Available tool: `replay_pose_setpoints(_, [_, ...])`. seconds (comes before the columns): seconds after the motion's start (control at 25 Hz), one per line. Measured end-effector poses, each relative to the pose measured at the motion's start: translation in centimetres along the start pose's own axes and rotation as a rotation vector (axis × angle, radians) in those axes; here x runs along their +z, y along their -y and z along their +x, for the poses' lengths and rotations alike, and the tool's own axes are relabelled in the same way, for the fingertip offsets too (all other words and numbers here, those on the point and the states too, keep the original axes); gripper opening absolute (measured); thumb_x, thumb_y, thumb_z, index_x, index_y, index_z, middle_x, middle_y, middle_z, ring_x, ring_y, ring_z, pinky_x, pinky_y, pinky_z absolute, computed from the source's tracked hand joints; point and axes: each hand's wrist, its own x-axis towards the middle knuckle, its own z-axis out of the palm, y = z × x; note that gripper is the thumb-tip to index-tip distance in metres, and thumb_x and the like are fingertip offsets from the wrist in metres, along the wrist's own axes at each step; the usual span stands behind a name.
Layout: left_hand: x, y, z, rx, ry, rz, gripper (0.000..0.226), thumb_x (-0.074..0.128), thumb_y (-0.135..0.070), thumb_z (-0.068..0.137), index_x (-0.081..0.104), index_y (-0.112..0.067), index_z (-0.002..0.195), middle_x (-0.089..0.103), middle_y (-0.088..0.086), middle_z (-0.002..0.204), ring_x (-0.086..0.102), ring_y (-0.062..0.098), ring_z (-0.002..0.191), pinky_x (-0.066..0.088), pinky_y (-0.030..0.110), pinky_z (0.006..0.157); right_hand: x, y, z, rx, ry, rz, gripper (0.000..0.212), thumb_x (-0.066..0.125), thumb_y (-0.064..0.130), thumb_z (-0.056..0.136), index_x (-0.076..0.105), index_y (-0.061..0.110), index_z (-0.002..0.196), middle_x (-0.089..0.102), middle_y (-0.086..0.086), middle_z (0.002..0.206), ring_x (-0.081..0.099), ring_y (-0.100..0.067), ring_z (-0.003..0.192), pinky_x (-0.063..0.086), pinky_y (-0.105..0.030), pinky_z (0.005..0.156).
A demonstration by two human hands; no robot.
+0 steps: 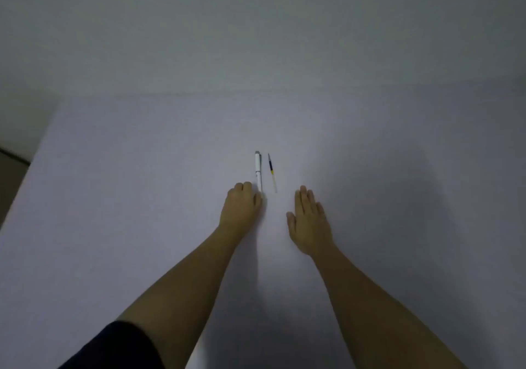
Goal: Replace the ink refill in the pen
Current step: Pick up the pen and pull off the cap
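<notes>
A white pen (258,170) with a grey cap end lies lengthwise on the white table (142,183), pointing away from me. Just to its right lies a thin ink refill (272,172), dark at the far end, with a yellow band and a clear near end. My left hand (242,205) is curled at the pen's near end, its thumb and fingers touching the tip. My right hand (308,220) rests flat on the table with fingers extended, a short way below and right of the refill, holding nothing.
The table's far edge meets a plain grey wall (256,26). The left edge of the table runs diagonally, with darker floor (11,175) beyond it. A dark sleeve (113,348) covers my left upper arm.
</notes>
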Motion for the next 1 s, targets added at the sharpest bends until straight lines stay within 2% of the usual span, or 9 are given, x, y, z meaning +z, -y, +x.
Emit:
replay_pose_setpoints(0.12, [0.7, -0.8, 2.1, -0.035, -0.109, -0.039, 0.027, 0.043, -0.020, 0.094, 0.052, 0.005, 0.098, 0.059, 0.026, 0.095, 0.056, 0.038, 0.084, 0.047, 0.045, 0.071, 1.0, -0.1, 0.2, 0.019, -0.096, 0.018, 0.058, 0.029, 0.029, 0.098, 0.008, 0.006, 0.147, 0.006, -0.012, 0.159, 0.004, -0.025, 0.147, 0.005, -0.039, 0.119])
replay_pose_setpoints(0.32, [1.6, -1.9, 4.8, -0.136, -0.134, -0.001, 0.026, 0.040, -0.018, 0.096, 0.049, 0.005, 0.105, 0.059, 0.026, 0.102, 0.057, 0.038, 0.090, 0.048, 0.044, 0.076, 2.0, -0.7, 0.3, -0.003, -0.169, 0.015, 0.058, 0.029, 0.029, 0.097, 0.009, 0.008, 0.147, 0.010, -0.009, 0.158, 0.007, -0.022, 0.147, 0.004, -0.035, 0.117])
replay_pose_setpoints(0.56, [1.3, -1.8, 4.8, -0.192, -0.126, -0.006, 0.019, 0.037, -0.007, 0.095, 0.051, 0.005, 0.100, 0.059, 0.027, 0.100, 0.057, 0.039, 0.088, 0.045, 0.042, 0.070, 1.7, -0.8, 0.4, -0.017, -0.116, 0.046, 0.058, 0.029, 0.031, 0.097, 0.010, 0.008, 0.147, 0.008, -0.008, 0.159, 0.005, -0.022, 0.147, 0.001, -0.034, 0.116])
replay_pose_setpoints(0.64, [0.4, -1.6, 3.4, -0.169, -0.124, -0.059, 0.019, 0.038, -0.010, 0.095, 0.050, 0.004, 0.096, 0.060, 0.027, 0.094, 0.057, 0.039, 0.082, 0.046, 0.046, 0.067, 0.3, -0.8, 0.4, -0.024, -0.088, 0.198, 0.054, 0.034, 0.029, 0.098, 0.019, 0.008, 0.146, 0.014, -0.010, 0.158, 0.010, -0.021, 0.146, 0.006, -0.033, 0.117])
replay_pose_setpoints(0.72, [-0.6, -1.0, 1.3, -0.106, -0.086, -0.166, 0.016, 0.038, -0.015, 0.096, 0.045, -0.002, 0.090, 0.058, 0.018, 0.077, 0.054, 0.037, 0.070, 0.041, 0.041, 0.054, -1.9, -0.4, 0.3, 0.031, -0.136, 0.481, 0.044, 0.042, 0.025, 0.097, 0.041, 0.007, 0.137, 0.041, -0.013, 0.147, 0.036, -0.023, 0.136, 0.023, -0.022, 0.110])
replay_pose_setpoints(0.8, [-1.8, -0.5, -1.5, -0.034, -0.039, -0.265, 0.015, 0.039, -0.020, 0.097, 0.039, -0.008, 0.087, 0.052, 0.007, 0.067, 0.048, 0.032, 0.060, 0.035, 0.035, 0.048, -4.2, 0.6, -0.3, 0.098, -0.237, 0.725, 0.032, 0.049, 0.023, 0.095, 0.058, 0.011, 0.123, 0.064, -0.008, 0.122, 0.060, -0.020, 0.111, 0.036, -0.004, 0.088])
replay_pose_setpoints(0.88, [-2.8, -0.5, -3.9, 0.029, -0.026, -0.300, 0.014, 0.040, -0.025, 0.097, 0.042, -0.012, 0.093, 0.054, 0.002, 0.070, 0.049, 0.023, 0.057, 0.039, 0.033, 0.049, -6.1, 2.3, -1.3, 0.135, -0.235, 0.868, 0.030, 0.052, 0.028, 0.092, 0.063, 0.016, 0.117, 0.070, -0.001, 0.105, 0.066, -0.015, 0.095, 0.039, 0.004, 0.072])
replay_pose_setpoints(0.96, [-3.6, -1.0, -5.8, 0.108, -0.054, -0.304, 0.015, 0.042, -0.026, 0.096, 0.049, -0.015, 0.103, 0.053, -0.008, 0.071, 0.048, 0.010, 0.058, 0.037, 0.021, 0.051, -7.5, 3.8, -2.3, 0.142, -0.200, 0.979, 0.032, 0.054, 0.033, 0.091, 0.062, 0.020, 0.118, 0.069, 0.003, 0.102, 0.065, -0.012, 0.092, 0.044, -0.001, 0.076])
replay_pose_setpoints(1.0, [-3.9, -1.4, -6.4, 0.161, -0.082, -0.293, 0.018, 0.042, -0.025, 0.096, 0.052, -0.016, 0.108, 0.054, -0.010, 0.075, 0.047, 0.008, 0.060, 0.035, 0.018, 0.054, -8.1, 4.4, -2.8, 0.145, -0.194, 1.052, 0.030, 0.055, 0.033, 0.090, 0.062, 0.022, 0.117, 0.069, 0.004, 0.101, 0.066, -0.013, 0.093, 0.048, -0.011, 0.083])
